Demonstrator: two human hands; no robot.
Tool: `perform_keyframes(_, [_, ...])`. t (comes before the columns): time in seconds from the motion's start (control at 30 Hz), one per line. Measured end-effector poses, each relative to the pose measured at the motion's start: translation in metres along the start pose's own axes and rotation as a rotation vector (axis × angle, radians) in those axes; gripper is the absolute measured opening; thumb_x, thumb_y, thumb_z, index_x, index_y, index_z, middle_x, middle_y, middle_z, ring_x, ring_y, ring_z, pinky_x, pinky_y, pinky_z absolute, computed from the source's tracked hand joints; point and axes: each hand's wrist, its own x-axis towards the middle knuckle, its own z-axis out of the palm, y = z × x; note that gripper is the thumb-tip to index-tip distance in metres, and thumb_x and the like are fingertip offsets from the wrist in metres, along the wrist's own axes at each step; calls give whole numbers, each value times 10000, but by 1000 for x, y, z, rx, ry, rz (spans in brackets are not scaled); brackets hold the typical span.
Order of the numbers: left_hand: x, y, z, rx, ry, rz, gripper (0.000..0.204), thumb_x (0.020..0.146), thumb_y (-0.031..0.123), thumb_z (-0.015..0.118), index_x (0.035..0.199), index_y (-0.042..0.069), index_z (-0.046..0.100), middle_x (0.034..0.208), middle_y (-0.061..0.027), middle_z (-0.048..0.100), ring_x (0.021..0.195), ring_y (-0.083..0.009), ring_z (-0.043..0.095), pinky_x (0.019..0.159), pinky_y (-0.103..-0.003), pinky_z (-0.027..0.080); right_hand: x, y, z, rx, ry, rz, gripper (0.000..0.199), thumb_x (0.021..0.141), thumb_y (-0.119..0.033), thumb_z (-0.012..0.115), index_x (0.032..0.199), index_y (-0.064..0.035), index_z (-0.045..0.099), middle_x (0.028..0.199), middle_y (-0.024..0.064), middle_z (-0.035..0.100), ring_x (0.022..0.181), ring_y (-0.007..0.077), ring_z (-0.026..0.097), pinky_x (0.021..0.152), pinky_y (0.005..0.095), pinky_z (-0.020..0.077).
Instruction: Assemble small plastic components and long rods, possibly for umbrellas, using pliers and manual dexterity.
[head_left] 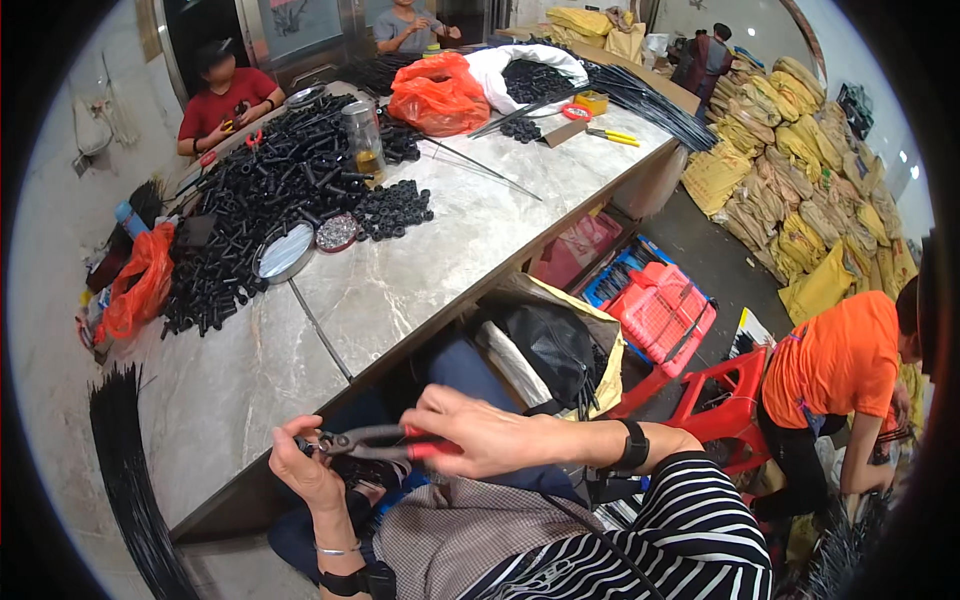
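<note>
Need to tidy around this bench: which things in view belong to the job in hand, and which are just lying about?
In the job:
red-handled pliers, in the right hand
small dark piece, pinched in the left hand
probably the heaped black parts

Seemingly just lying about:
orange-red bag
yellow-handled tool
pink-red basket
yellow sacks

Yellow sacks (800,205) are heaped at far right; red stool (722,425) is placed beside an orange-shirted person (830,355); red basket (660,318) is set near the table (480,240).
</note>
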Motion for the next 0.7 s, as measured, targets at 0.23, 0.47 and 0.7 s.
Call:
perform_keyframes(0.23, [7,-22,-17,338,72,232,347,939,227,429,743,1,606,638,-44,553,575,-114,508,563,-240,412,2,-17,2,195,-295,196,448,800,-373,705,944,12,528,731,184,589,663,362,623,585,419,484])
perform_keyframes(0.47, [17,5,-4,46,-103,66,463,965,293,363,808,-20,665,615,-12,521,516,-61,434,481,-207,327,11,-15,-5,323,-260,290,363,698,-82,694,1020,9,552,706,113,558,632,152,542,617,289,447])
perform_keyframes(0.7, [10,-4,-15,12,-50,-20,579,979,384,320,793,-45,663,601,-6,486,518,-47,417,453,-184,315,17,-23,0,131,-248,128,306,805,-155,693,1025,16,567,709,64,548,639,154,545,579,296,430])
